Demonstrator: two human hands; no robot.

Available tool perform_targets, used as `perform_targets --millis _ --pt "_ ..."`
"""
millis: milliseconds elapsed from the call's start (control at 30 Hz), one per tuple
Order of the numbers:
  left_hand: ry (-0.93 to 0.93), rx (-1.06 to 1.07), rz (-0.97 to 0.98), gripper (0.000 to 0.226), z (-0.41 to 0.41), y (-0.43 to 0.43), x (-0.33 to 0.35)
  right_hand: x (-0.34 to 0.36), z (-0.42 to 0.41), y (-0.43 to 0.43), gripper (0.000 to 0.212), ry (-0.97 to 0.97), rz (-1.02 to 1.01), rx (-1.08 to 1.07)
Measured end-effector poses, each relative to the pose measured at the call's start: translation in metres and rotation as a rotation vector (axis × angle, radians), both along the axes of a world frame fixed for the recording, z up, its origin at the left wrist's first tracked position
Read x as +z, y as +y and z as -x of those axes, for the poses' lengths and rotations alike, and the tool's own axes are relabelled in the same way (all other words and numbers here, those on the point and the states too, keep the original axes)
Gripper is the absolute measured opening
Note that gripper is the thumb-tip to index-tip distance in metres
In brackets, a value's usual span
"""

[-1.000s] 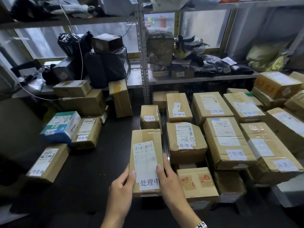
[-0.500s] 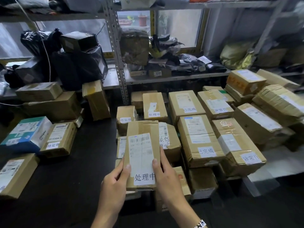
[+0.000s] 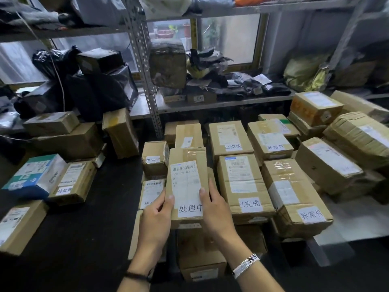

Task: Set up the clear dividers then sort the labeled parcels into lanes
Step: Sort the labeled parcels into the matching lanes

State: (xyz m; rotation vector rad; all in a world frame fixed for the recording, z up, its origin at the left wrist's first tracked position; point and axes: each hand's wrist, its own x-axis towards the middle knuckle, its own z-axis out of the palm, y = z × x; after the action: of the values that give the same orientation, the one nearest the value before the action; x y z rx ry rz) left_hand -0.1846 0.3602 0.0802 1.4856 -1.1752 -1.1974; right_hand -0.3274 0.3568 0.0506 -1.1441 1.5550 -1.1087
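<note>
Parcels [image 3: 240,182] in tight rows on desk [image 3: 94,228], right half. One box [image 3: 187,157] held above middle rows; left hand [image 3: 155,218], right hand [image 3: 216,213] grip its near end. Label [image 3: 190,207]: 处理中. Risk: unsupported far end tips; crowded rows invite wrong lane.

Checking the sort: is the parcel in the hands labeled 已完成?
No, the parcel gripped by the left hand and right hand bears a 处理中 label.
</note>
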Motion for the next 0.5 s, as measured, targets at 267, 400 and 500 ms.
perform_targets --millis 267,400,500 --pt "-0.074 0.020 0.077 0.030 0.015 -0.088 0.016 0.031 0.010 -0.092 0.031 0.004 -0.015 -0.011" --pt "-0.144 0.010 0.098 0.031 0.023 -0.153 0.024 0.046 0.015 -0.161 0.035 0.036 -0.032 -0.036" --pt "-0.216 -0.002 0.095 0.023 0.030 -0.194 0.022 0.047 0.021 -0.201 0.036 0.056 -0.023 -0.032"
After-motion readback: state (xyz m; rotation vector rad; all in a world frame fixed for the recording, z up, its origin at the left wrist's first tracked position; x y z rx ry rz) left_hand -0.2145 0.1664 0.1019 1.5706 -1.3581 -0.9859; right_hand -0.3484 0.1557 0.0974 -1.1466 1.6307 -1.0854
